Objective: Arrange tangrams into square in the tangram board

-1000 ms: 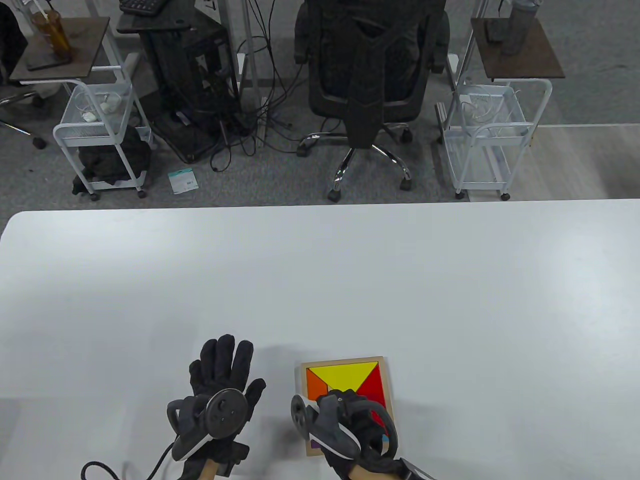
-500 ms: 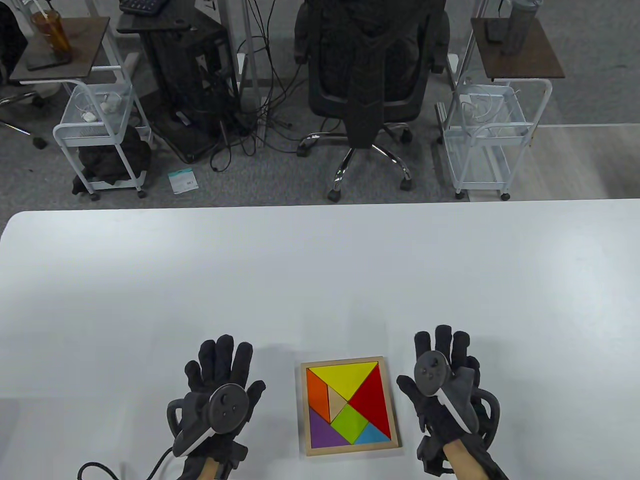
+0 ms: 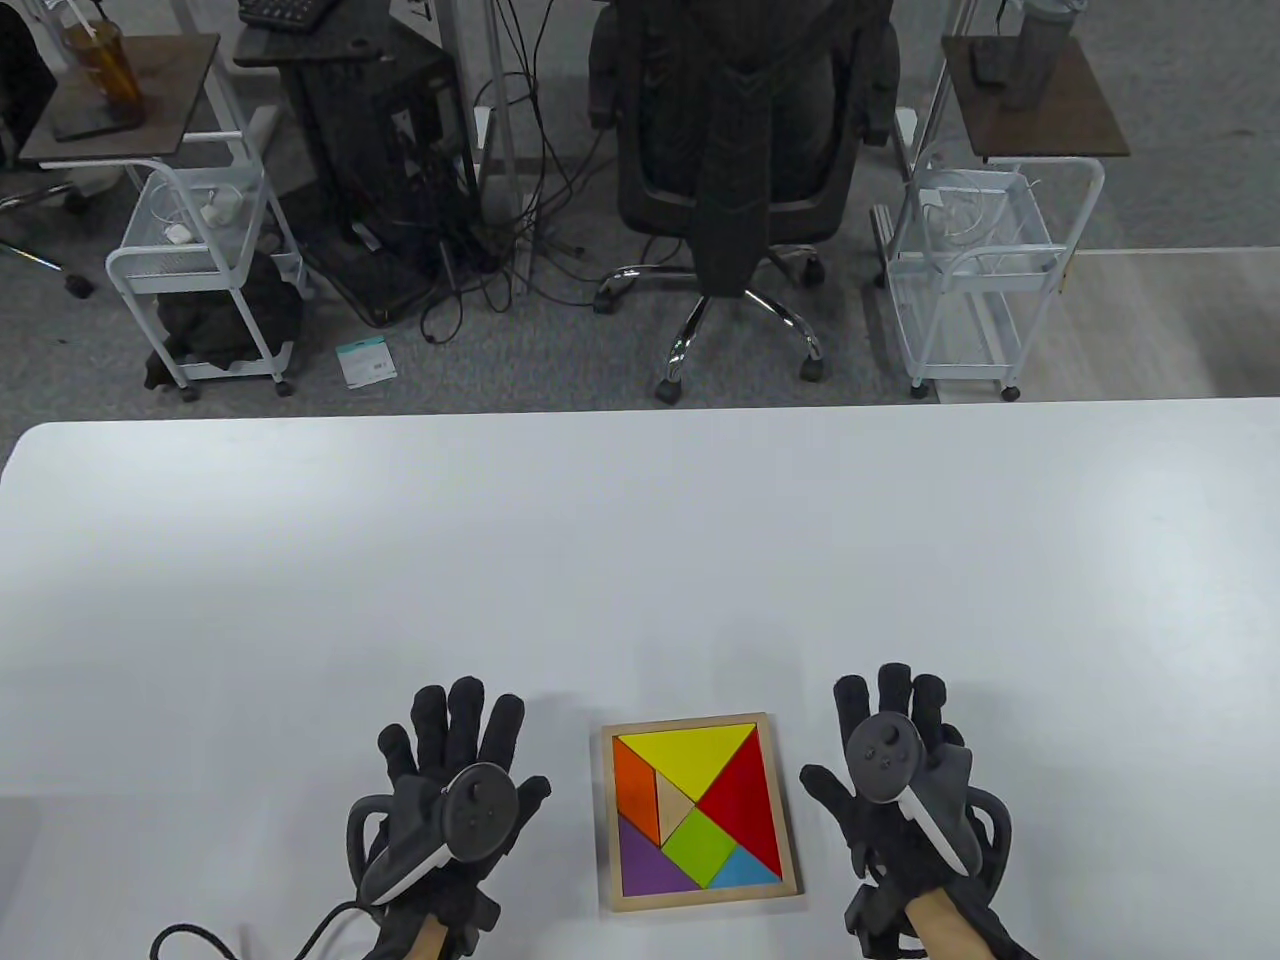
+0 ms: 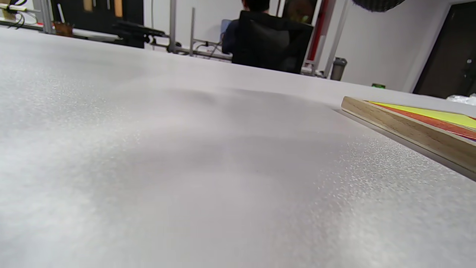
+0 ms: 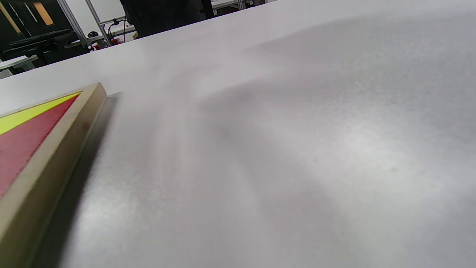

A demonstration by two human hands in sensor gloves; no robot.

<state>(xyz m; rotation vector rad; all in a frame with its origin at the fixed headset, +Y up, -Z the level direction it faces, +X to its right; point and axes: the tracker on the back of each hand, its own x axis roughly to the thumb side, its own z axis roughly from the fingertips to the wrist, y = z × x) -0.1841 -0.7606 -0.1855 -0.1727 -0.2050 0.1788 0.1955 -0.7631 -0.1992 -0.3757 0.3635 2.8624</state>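
Note:
The wooden tangram board (image 3: 605, 800) lies near the table's front edge, filled with coloured pieces that form a square: a yellow triangle (image 3: 690, 752), a red triangle (image 3: 745, 800), orange, purple, green, blue and a pale wooden piece. My left hand (image 3: 455, 745) lies flat on the table to the board's left, fingers straight and spread, holding nothing. My right hand (image 3: 895, 720) lies flat to the board's right, fingers straight, also empty. The wrist views show only the board's edge (image 4: 405, 128) (image 5: 55, 149) and bare table; no fingers appear there.
The white table (image 3: 640, 560) stretches far beyond the board. Past its far edge stand a black office chair (image 3: 735, 150) and two white wire carts (image 3: 200, 260) (image 3: 985, 260). A black cable (image 3: 200, 940) trails from my left wrist.
My right hand lifted off the board, uncovering the full square, and moved to the board's right, where it now lies flat. My left hand shifted slightly towards the board.

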